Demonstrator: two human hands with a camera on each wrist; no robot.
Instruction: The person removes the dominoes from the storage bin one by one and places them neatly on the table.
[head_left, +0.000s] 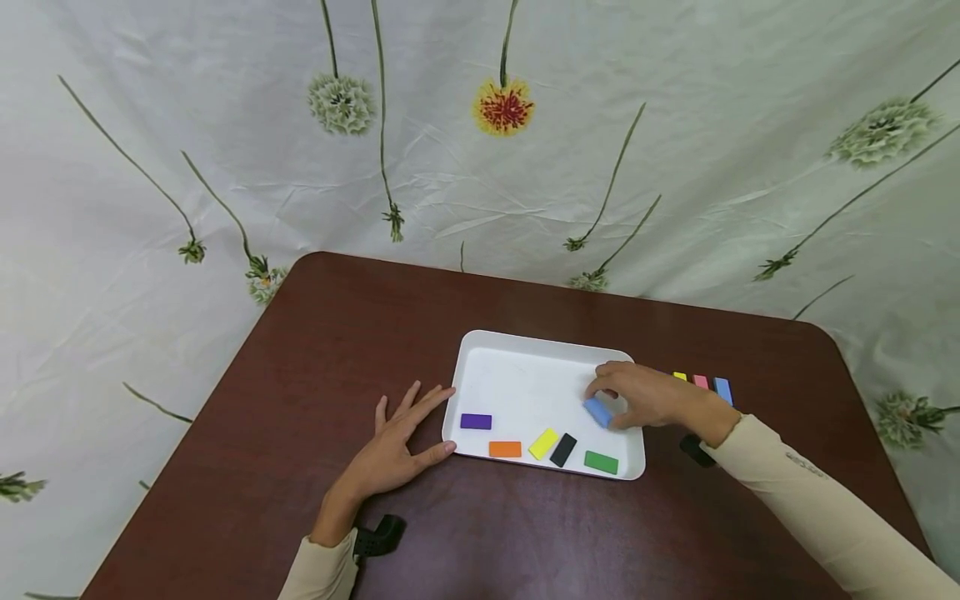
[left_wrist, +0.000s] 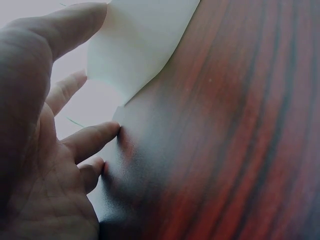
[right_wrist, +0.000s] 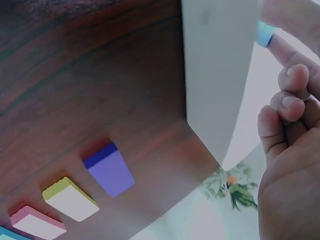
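A white tray (head_left: 517,350) lies on the table with purple (head_left: 476,422), orange (head_left: 505,449), yellow (head_left: 543,443), black (head_left: 563,450) and green (head_left: 601,462) blocks in it. My right hand (head_left: 648,396) pinches a blue block (head_left: 597,412) between thumb and finger over the tray's right part; in the right wrist view the blue block (right_wrist: 265,34) shows partly at the fingertips of the hand (right_wrist: 295,150). My left hand (head_left: 393,454), fingers spread, touches the tray's left edge with thumb and a finger; in the left wrist view the other fingers of this hand (left_wrist: 50,130) rest by the tray wall (left_wrist: 135,45).
Right of the tray, yellow (head_left: 679,376), pink (head_left: 701,382) and blue (head_left: 723,391) blocks lie on the brown table (head_left: 300,375), partly behind the right arm. A purple block (right_wrist: 110,170) lies near them in the right wrist view. A flowered cloth (head_left: 450,167) hangs behind.
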